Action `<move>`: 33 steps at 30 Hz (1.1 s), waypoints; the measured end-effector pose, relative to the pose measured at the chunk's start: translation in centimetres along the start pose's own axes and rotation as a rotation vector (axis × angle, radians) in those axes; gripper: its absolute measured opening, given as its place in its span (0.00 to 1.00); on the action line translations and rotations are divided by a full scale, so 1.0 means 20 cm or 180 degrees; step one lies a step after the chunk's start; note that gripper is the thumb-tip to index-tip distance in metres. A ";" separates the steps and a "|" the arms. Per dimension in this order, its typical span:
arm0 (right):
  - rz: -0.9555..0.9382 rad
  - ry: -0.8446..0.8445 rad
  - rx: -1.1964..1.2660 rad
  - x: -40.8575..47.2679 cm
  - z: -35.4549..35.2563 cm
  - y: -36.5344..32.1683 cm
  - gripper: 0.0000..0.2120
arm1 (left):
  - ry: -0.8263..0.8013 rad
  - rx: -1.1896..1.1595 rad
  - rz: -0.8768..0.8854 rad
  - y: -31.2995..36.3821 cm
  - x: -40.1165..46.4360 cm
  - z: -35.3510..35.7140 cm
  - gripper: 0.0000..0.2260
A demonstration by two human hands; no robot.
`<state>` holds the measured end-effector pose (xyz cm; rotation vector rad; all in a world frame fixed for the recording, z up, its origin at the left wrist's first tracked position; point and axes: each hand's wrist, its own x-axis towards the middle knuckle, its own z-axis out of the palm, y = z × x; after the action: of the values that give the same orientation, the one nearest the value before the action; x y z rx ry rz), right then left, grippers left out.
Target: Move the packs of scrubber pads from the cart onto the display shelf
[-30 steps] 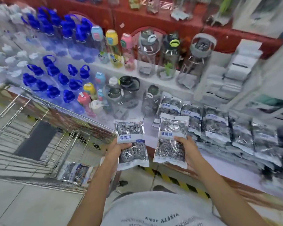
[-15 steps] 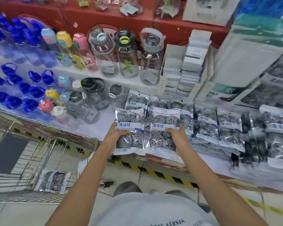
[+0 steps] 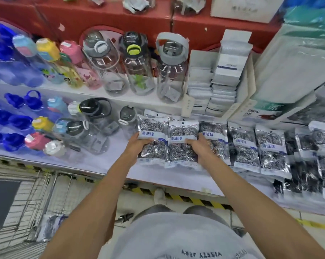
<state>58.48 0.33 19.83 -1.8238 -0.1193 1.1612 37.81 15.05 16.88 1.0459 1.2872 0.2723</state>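
The left hand (image 3: 137,144) grips the left edge of a glossy clear plastic pack of coiled steel-wire scrubber balls (image 3: 152,141), thumb laid across its blue-and-white label band. The right hand (image 3: 201,146) grips a second identical pack of scrubber balls (image 3: 182,144) at its right edge, fingers curled over the film. Both packs lie side by side, edges touching, low over the white display shelf (image 3: 172,176); whether they rest fully on it cannot be told. Each pack is flat and rectangular, with crinkled film showing round silvery wire coils above and below the label. Just to the right, a row of matching shelved scrubber packs (image 3: 257,146) lies overlapping on the same smooth white surface. To the left stand transparent hard-plastic water bottles with grey and black lids (image 3: 109,126), and beyond them translucent blue bottles (image 3: 12,116). The tier above carries three tall clear bottles with strap handles (image 3: 137,66) and stacks of white flat cartons (image 3: 223,79). At lower left the metal wire-mesh cart (image 3: 36,193) holds one remaining foil-like scrubber pack (image 3: 49,227) on its floor. A yellow-and-black hazard stripe (image 3: 186,199) edges the shelf base.
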 end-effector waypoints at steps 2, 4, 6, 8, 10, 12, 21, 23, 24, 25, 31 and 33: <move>0.0094 0.0077 -0.0045 0.07 0.04 -0.01 0.37 | -0.0112 0.0186 -0.0002 0.05 0.04 0.02 0.30; 0.0131 0.0198 -0.0094 0.12 0.08 -0.02 0.35 | -0.0174 0.0407 0.0042 0.06 0.11 0.01 0.32; 0.0154 0.0286 -0.0074 0.17 0.11 -0.03 0.35 | -0.0228 0.0640 0.0143 0.05 0.16 0.00 0.30; 0.0165 0.0361 -0.0168 0.22 0.14 -0.03 0.36 | -0.0220 0.0816 0.0221 0.04 0.20 -0.01 0.26; 0.0132 0.0427 -0.0289 0.26 0.15 -0.04 0.36 | -0.0083 0.1059 0.0322 0.06 0.21 0.00 0.24; 0.0088 0.0524 -0.0378 0.31 0.16 -0.05 0.36 | 0.0139 0.1310 0.0405 0.09 0.24 0.01 0.24; -0.0176 0.0855 -0.1496 0.35 0.19 -0.06 0.35 | 0.0397 0.1512 0.0519 0.10 0.37 0.04 0.25; -0.0273 0.0874 -0.1700 0.35 0.18 -0.06 0.35 | 0.0415 0.1533 0.0561 0.09 0.38 0.04 0.25; -0.0301 0.0870 -0.1806 0.34 0.18 -0.06 0.35 | 0.0414 0.1555 0.0590 0.08 0.39 0.03 0.25; -0.0333 0.0869 -0.1903 0.34 0.18 -0.05 0.37 | 0.0411 0.1596 0.0612 0.07 0.38 0.02 0.26; -0.0658 0.0794 -0.2338 0.27 0.17 -0.03 0.33 | 0.0419 0.1762 0.0671 0.06 0.35 0.02 0.27; -0.0786 0.0753 -0.2545 0.22 0.17 -0.03 0.28 | 0.0396 0.1844 0.0694 0.05 0.34 0.01 0.27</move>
<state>58.61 5.14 16.88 -2.5298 -0.7348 0.7534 40.55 20.14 13.29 1.6890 1.4010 0.1286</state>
